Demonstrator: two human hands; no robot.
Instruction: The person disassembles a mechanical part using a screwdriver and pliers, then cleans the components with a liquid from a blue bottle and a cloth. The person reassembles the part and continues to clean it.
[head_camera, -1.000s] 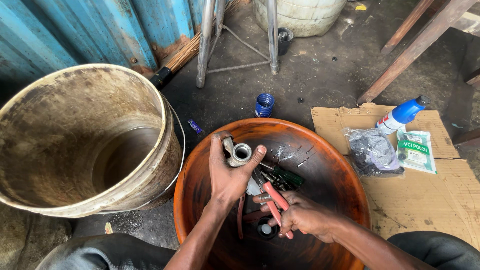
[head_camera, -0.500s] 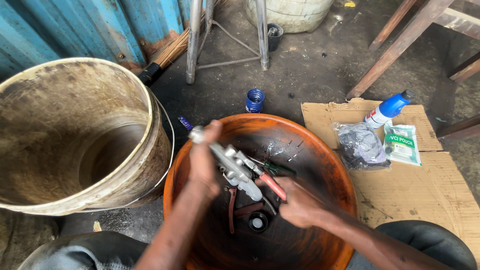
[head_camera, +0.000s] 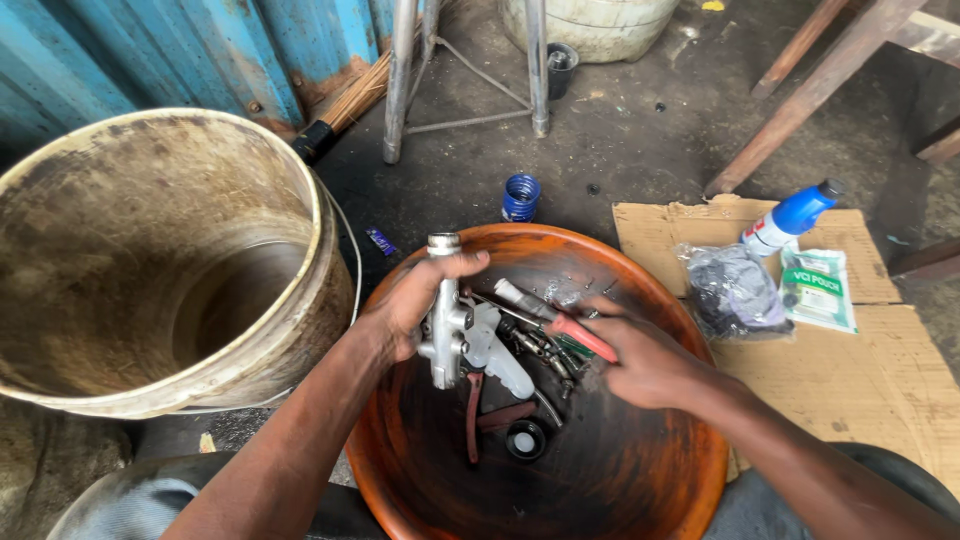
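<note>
A big dirty bucket stands left of an orange basin (small tools inside); over it the left hand grips a grey spray gun, the right hand clasps a red-handled tool

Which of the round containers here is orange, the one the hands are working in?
The wide orange basin in front, holding the metal parts. The big bucket at left is dirty cream, and the drum at the top edge is pale.
</note>
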